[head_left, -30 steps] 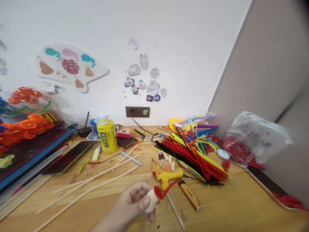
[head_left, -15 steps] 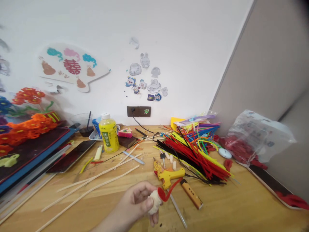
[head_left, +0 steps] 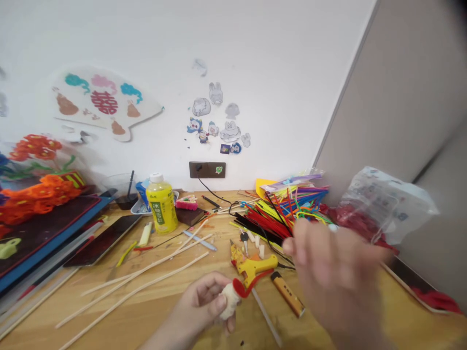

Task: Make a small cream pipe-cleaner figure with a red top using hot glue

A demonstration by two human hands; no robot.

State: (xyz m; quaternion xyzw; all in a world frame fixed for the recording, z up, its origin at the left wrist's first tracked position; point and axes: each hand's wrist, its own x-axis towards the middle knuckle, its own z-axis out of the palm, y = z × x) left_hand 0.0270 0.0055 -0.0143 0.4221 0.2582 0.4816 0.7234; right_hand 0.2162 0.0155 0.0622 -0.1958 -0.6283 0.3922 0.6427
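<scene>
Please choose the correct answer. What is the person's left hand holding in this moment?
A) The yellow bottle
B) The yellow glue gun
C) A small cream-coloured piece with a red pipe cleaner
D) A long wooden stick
C. The left hand pinches a small cream-coloured piece with a red pipe cleaner curving from it, while the yellow glue gun lies apart from the hand.

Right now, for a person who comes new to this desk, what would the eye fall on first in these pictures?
A large heap of bright red, yellow, black and blue pipe cleaners lies toward the back right of the light wooden desk, with a blurred right hand raised in front of it. At the lower middle, the left hand holds a small cream-white piece with a red pipe cleaner. On the far left, orange pipe-cleaner flowers stand out.
</scene>
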